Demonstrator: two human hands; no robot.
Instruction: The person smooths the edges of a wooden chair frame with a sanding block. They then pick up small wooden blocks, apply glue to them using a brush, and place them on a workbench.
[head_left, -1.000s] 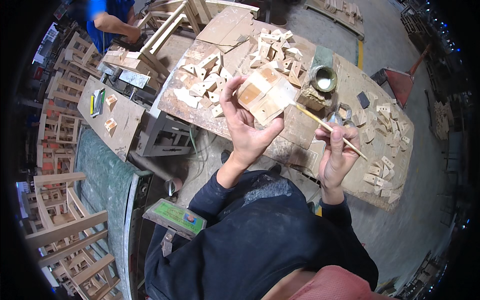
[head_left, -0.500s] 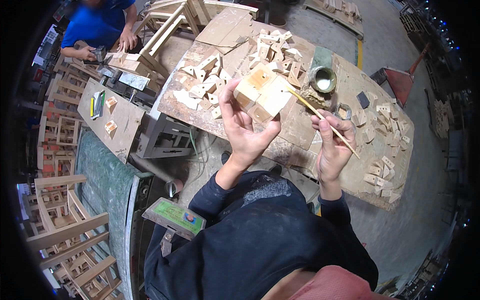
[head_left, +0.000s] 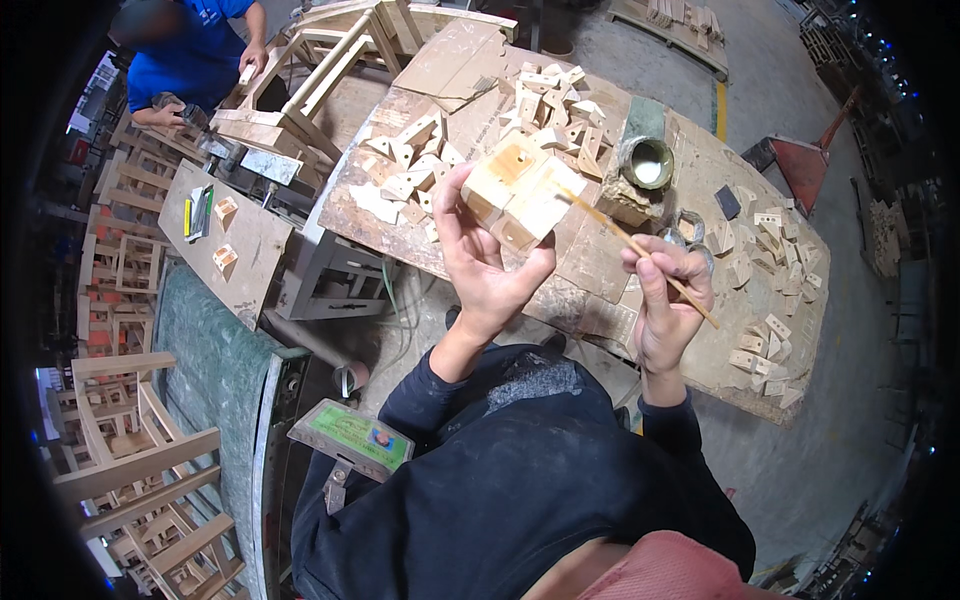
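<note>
My left hand [head_left: 490, 270] is closed round several pale wooden corner blocks [head_left: 513, 190], held side by side as one bundle above the table. In my right hand [head_left: 667, 295] a thin wooden stick [head_left: 640, 247] is pinched between thumb and fingers. Its far tip lies against the face of the blocks, or just over it; I cannot tell which. Behind my right hand stands an open round container [head_left: 646, 162] with white liquid inside, probably glue. Loose corner blocks [head_left: 545, 100] are heaped beyond my left hand.
The cardboard-covered table [head_left: 590, 270] carries more corner blocks [head_left: 775, 240] at its right side, near a dark flat piece [head_left: 727, 201]. At upper left a co-worker in a blue shirt [head_left: 185, 55] handles wooden frame parts. Wooden frames [head_left: 150, 460] stand at lower left beside a green-topped bench [head_left: 215, 320].
The stick's tip has moved slightly leftward across the blocks, while the bundle has tilted a little. The co-worker's hands and upper body have shifted.
</note>
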